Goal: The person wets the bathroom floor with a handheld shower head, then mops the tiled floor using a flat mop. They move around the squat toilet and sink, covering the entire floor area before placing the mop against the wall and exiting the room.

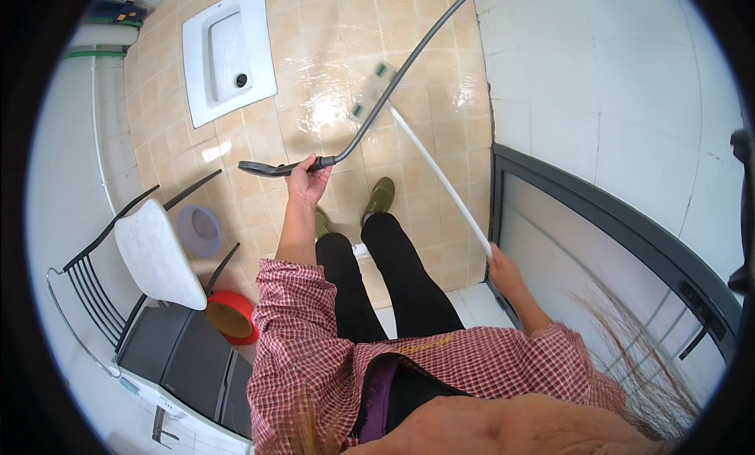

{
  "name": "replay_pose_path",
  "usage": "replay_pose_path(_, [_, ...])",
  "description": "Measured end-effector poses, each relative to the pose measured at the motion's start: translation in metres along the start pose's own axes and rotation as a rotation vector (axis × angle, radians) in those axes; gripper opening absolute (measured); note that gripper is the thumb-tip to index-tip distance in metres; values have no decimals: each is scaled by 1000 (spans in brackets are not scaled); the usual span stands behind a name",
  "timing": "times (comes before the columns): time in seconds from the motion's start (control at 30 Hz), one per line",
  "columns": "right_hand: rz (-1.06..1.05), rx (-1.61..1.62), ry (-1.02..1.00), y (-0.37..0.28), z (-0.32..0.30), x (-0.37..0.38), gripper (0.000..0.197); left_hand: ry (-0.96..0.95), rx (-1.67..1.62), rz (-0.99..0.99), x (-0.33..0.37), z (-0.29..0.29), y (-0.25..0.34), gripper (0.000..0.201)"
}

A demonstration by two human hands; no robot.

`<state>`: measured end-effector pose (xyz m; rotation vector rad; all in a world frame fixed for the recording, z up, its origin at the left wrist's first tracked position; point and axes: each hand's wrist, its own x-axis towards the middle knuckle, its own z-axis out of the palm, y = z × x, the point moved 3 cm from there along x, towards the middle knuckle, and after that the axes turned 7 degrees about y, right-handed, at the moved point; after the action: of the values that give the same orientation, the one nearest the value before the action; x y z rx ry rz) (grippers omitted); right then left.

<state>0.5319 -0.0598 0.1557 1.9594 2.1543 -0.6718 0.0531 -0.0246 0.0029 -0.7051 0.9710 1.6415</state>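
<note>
Underfoot: wet tiled floor (460,140). A white squat toilet (230,58) lies between 10 and 11 o'clock. A white-poled floor tool (438,176) (head blurred) runs from 12 to 4 o'clock. A grey hose (425,43) curves from 1 o'clock to a shower head (263,169) at 10. Left hand (309,182): fingers clamped on its handle. Right hand (504,272): fingers clamped on the tool's pole.

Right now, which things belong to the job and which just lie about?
In use: grey shower head, left hand; white-handled floor tool, right hand.

Apparently lying about: black chair with white seat; round red basin; pale round bucket.
</note>
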Motion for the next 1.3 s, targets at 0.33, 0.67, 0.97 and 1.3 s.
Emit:
replay_pose_path(0.33, [-375,296,165,-66,19,121,26,-54,-12,47,-50,-5,-35,6])
replay_pose_path(0.67, [260,172,130,101,63,-81,31,-26,-7,25,41,-17,46,7])
replay_pose_path(0.97, [120,332,242,77,-18,78,25,-91,4,-25,30,-12,20,6])
replay_pose_path(1.3, [-36,137,287,32,-51,85,33,-135,27,0,32,-7,49,6])
